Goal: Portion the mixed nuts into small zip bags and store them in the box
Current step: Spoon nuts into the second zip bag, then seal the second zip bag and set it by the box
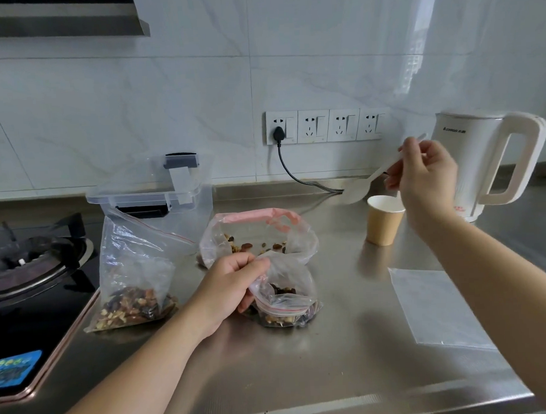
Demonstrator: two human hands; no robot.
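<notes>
The left hand is pinched on the upper edge of a small clear zip bag with a red seal line, partly filled with mixed nuts and resting on the steel counter, while the right hand is closed around the handle of a white plastic spoon held above a brown paper cup. The film is judged thin, limp and slippery, so the bag is best taken at its stiffer zip strip; the clear lidded storage box stands behind, near the larger pink-rimmed nut bag

The kettle is partly hidden by the right hand — spoon blurred, stove cropped left.
</notes>
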